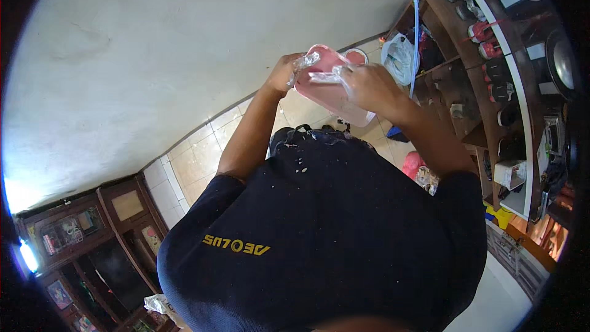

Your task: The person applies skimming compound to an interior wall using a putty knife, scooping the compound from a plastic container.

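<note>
My left hand [284,75] grips the left rim of a shallow pink tray [344,103], which is tilted in front of the wall. Crinkled clear plastic covers its fingertips. Over the tray, my right hand [372,86] is closed, with clear plastic around its fingers too. A pale, narrow strip [324,77] juts left from this hand across the tray; whether it is a tool or plastic-covered fingers I cannot make out. Beyond the tray stands a round container [356,56] with a pink inside. White specks dot my dark shirt [319,209].
A plain wall [203,31] rises close on the left, above a tiled floor [196,160]. To the right stands a shelf [501,55] with several shoes, a pale plastic bag [399,58] and a light blue pole [415,37]. A dark wooden cabinet [104,209] is at lower left.
</note>
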Demonstrator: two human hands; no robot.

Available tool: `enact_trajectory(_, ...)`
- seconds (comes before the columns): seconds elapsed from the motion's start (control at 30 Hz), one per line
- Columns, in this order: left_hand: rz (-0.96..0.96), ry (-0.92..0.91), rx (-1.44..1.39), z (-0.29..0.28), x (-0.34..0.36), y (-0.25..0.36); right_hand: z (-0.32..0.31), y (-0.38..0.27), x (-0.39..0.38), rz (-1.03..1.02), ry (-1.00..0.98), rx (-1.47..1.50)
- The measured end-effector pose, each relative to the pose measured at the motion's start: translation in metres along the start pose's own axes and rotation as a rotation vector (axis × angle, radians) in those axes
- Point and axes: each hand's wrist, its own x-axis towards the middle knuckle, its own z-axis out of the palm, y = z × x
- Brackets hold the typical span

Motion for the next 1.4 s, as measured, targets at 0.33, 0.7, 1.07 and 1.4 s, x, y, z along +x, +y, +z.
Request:
enact_trajectory(0.33,0.01,0.005,-0.187,-0.004,-0.007,-0.003,-0.011,-0.007,0.0,0.037,-0.147,-0.002)
enact_trajectory(0.7,0.025,0.007,-0.139,0.004,-0.014,0.001,-0.022,-0.003,-0.008,-0.061,-0.324,-0.085)
enact_trajectory(1.07,0.041,-0.006,0.025,0.001,-0.02,0.014,-0.005,-0.009,0.019,-0.188,-0.102,-0.141)
enact_trajectory(1.4,0.16,-0.109,0.146,-0.006,0.004,-0.015,-0.005,0.005,0.013,-0.207,-0.206,-0.061)
